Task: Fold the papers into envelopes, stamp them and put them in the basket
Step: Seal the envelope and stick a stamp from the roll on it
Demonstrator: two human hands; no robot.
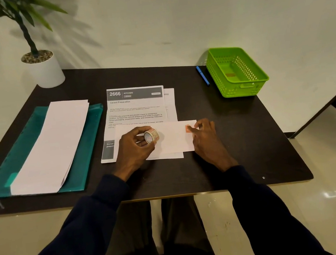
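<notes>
A folded white envelope (172, 137) lies on the dark table in front of me, on top of printed sheets (137, 110). My left hand (135, 146) grips a small roll of stamp tape (151, 135) above the envelope's left part. A reddish stamp (188, 129) sits near the envelope's upper right corner, and the fingertips of my right hand (205, 135) press on it. A green plastic basket (235, 71) stands at the back right; a small brownish patch shows on its floor.
A stack of long white papers (52, 147) lies on a teal folder (91, 137) at the left. A blue pen (203, 75) lies beside the basket. A potted plant (42, 66) stands at the back left corner. The table's front edge (171, 195) is close to my body.
</notes>
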